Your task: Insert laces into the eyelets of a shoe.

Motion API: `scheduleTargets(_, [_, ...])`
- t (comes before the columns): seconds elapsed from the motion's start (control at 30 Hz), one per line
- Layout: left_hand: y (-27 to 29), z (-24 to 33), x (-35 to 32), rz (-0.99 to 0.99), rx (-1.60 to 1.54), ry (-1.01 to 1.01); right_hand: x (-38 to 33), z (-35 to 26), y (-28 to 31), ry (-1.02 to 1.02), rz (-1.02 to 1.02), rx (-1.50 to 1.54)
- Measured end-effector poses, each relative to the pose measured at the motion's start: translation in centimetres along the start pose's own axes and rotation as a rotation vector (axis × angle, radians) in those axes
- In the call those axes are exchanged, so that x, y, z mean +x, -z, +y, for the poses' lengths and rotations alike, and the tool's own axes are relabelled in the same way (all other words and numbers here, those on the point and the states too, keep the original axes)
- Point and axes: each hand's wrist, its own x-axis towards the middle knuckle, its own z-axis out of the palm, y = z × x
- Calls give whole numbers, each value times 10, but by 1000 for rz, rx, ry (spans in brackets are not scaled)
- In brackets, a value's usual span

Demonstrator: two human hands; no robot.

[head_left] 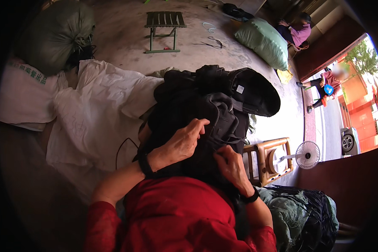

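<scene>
A black bag [214, 113] of soft cloth, with straps and an unfolded flap bearing a small white label [240, 89], lies across my lap and spreads away from me. My left hand [181, 142] is over its near part, fingers bent and pinched together; whatever is between them is too small or dark to make out. To its right and nearer to me, my right hand [232, 165] has its fingers curled closed against the dark cloth by a strap. What its fingertips grip is hidden in the black. Both wrists wear black bands.
White sacks [96, 105] spread at left, below a bulging dark green sack [54, 35]. A folding stool [164, 31] stands ahead. At right are a bamboo stool [262, 161] with a small fan [307, 155], and a pale green sack [264, 42]. Two people sit farther off.
</scene>
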Motion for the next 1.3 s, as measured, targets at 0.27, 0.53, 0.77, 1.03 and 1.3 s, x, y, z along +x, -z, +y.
scheduleTargets(0.27, [3,2,-1,-11,37,5,-6,-14,-4,-228,-58,257])
scheduleTargets(0.53, [4,18,-12,-39,198,-118,-4,-7,4,-245,17,325])
scheduleTargets(0.77, [1,17,-7,-111,474,-312,-19,14,21,-373,236,528])
scheduleTargets(1.03, [-2,16,-4,-214,777,-498,-38,-2,-3,-205,31,316])
scheduleTargets(1.3, [-3,22,-9,-209,473,-365,-42,-1,-17,-97,44,139])
